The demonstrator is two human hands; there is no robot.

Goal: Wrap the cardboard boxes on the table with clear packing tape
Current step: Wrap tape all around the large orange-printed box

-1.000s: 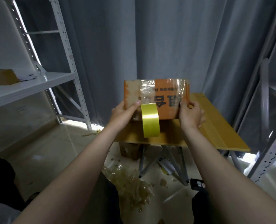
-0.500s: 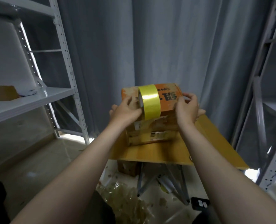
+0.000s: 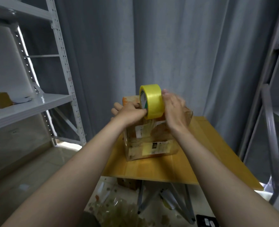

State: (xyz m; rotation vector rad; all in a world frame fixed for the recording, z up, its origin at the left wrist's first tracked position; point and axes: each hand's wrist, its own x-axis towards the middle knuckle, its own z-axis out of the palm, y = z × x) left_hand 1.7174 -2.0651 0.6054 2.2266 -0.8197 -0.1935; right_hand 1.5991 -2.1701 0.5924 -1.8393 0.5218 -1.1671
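Fingers [image 3: 141, 110] of the left hand [image 3: 130, 112] hook into the core of the tape roll [image 3: 152, 99], the right hand [image 3: 174, 110] lies flat-fingered against its side, above the cardboard box [image 3: 150, 145] near the desk's [image 3: 168, 169] far-left corner; step, apparently: laying another band; next: a steady, taut pull.

My left forearm [image 3: 80, 169] and right forearm [image 3: 217, 169] are bare from the frame's lower edge to the wrists, smooth and slim, narrowing as they go. My left hand [image 3: 130, 112] and right hand [image 3: 174, 110] are bare as well, and the right one's fingers [image 3: 165, 93] are blurred. Low between my arms shows a dark patch of cloth [image 3: 90, 219], too dim to make out.
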